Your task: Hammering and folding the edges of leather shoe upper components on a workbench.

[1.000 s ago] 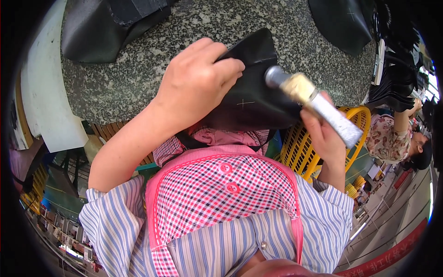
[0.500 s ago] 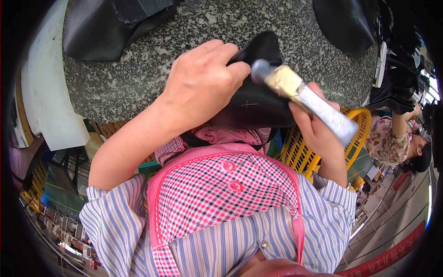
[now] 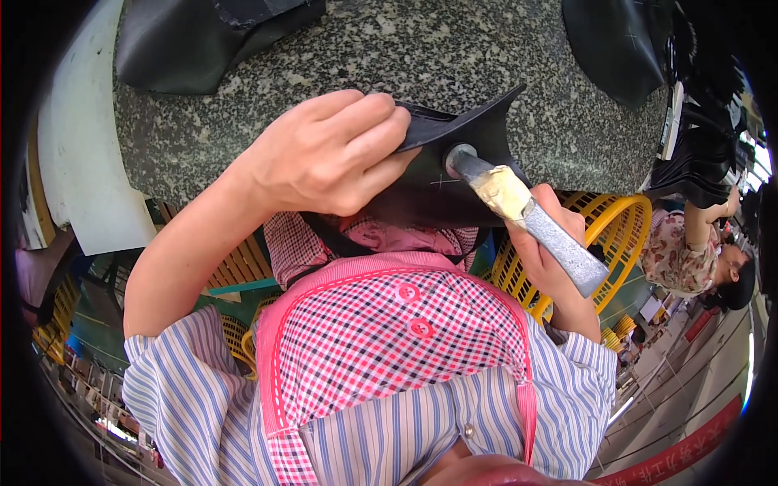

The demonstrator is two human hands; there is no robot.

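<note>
Head view: my left hand (image 3: 328,154) pins the black leather piece (image 3: 454,182) at the granite slab's (image 3: 243,105) near edge; my right hand (image 3: 545,259) grips the metal hammer (image 3: 523,215), its head now lower, touching the leather.

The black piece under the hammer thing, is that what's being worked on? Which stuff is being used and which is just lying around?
Being used:
left hand pressing the black leather piece
right hand with its grip on the metal hammer tool
granite block underneath

Just lying about:
dark piece at top left
dark piece at top right
yellow basket
</note>
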